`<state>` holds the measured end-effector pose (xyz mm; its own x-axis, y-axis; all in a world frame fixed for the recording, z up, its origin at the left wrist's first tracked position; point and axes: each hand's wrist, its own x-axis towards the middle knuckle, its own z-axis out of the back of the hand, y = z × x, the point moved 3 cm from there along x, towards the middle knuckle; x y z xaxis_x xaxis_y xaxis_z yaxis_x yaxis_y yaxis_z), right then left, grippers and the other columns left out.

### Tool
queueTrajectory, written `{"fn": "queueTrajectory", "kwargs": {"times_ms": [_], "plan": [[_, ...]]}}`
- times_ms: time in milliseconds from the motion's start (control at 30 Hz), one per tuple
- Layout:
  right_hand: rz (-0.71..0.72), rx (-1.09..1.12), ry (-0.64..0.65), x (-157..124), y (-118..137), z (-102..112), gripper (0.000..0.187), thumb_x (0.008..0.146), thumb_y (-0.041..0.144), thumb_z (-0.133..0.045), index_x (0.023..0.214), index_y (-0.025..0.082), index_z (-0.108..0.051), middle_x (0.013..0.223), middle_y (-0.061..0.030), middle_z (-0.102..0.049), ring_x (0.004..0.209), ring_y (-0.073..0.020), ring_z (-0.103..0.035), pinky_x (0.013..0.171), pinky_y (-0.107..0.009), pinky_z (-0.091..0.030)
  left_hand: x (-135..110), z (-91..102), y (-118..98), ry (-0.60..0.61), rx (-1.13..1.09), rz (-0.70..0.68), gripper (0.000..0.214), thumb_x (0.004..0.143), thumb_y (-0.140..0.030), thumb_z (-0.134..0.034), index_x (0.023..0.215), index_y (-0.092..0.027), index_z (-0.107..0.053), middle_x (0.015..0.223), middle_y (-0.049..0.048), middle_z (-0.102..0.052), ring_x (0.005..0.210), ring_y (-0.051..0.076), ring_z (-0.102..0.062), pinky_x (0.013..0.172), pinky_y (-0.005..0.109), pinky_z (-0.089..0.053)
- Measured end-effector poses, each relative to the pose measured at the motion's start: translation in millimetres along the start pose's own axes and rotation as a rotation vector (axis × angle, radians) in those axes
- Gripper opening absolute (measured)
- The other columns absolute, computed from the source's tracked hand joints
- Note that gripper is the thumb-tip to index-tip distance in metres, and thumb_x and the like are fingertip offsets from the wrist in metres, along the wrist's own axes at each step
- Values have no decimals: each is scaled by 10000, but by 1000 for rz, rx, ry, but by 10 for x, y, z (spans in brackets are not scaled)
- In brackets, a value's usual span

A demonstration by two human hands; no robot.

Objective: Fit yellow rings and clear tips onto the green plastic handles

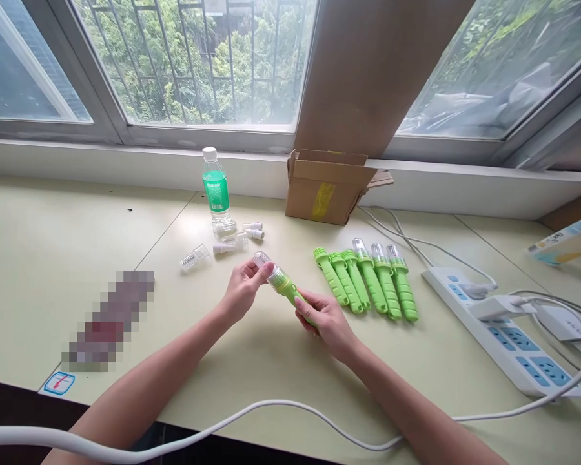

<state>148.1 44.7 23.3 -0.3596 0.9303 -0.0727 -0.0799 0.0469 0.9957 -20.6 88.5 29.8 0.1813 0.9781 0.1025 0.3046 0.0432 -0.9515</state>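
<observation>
A green flashlight [284, 284] with a clear ribbed cap is held above the table, tilted with its cap up and to the left. My left hand [244, 282] is closed, its thumb and fingers pinching the clear cap. Around the green handle, the fingers of my right hand [322, 318] are wrapped. To the right lie several green flashlights in a row: some have clear caps [377, 253], while the green bodies [336, 278] on the left have bare threaded tops. Loose clear caps [195, 258] and small white cylindrical parts [230, 245] lie beyond my left hand.
A water bottle [215, 187] with a green label and an open cardboard box [324, 190] stand near the window. At the right is a white power strip [508, 342] with plugs. A white cable [271, 403] crosses the front. A blurred-out object [111, 320] lies left.
</observation>
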Motion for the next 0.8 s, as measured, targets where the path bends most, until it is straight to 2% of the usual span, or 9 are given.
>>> {"fn": "queueTrajectory", "kwargs": {"times_ms": [133, 367, 500, 600, 700, 800], "plan": [[-51, 30, 60, 8, -12, -8, 404, 851, 540, -501, 824, 148, -597, 535, 48, -355, 440, -79, -284, 405, -224, -218, -46, -28, 6, -60, 61, -69, 317, 803, -451, -619, 874, -143, -620, 811, 60, -650, 767, 171, -609, 746, 309, -478], [120, -204, -107, -24, -38, -72, 334, 898, 438, -490, 708, 170, -548, 577, 32, -439, 486, -87, -373, 467, -231, -301, -79, -8, -22, -184, 344, -229, 334, 811, -486, -588, 876, -162, -635, 798, 51, -661, 758, 172, -615, 730, 287, -477], [185, -331, -180, -37, -30, -58, 281, 901, 399, -497, 874, 163, -645, 603, 15, -517, 514, -110, -442, 494, -239, -359, -75, 5, -42, -174, 498, -294, 328, 854, -479, -528, 904, -172, -631, 809, 57, -675, 754, 177, -620, 755, 300, -471], [258, -389, -291, -34, -25, -14, 314, 874, 378, -543, 1074, 165, -659, 779, -39, -661, 676, -171, -591, 622, -273, -469, -73, 15, -37, -142, 581, -334, 333, 875, -476, -489, 921, -183, -642, 809, 60, -682, 764, 187, -624, 777, 313, -463], [312, -406, -368, -29, -47, 22, 339, 849, 362, -577, 1121, 178, -660, 1026, -83, -696, 919, -239, -641, 776, -324, -513, -75, 37, -30, -129, 626, -359, 324, 865, -473, -507, 946, -197, -656, 804, 60, -682, 786, 203, -627, 789, 313, -450], [341, -443, -402, -23, -72, 40, 340, 842, 348, -585, 1132, 188, -661, 1086, -87, -688, 982, -255, -638, 816, -346, -522, -69, 54, -18, -124, 713, -364, 301, 876, -442, -498, 975, -203, -651, 842, 67, -683, 801, 209, -625, 774, 307, -440]]}}
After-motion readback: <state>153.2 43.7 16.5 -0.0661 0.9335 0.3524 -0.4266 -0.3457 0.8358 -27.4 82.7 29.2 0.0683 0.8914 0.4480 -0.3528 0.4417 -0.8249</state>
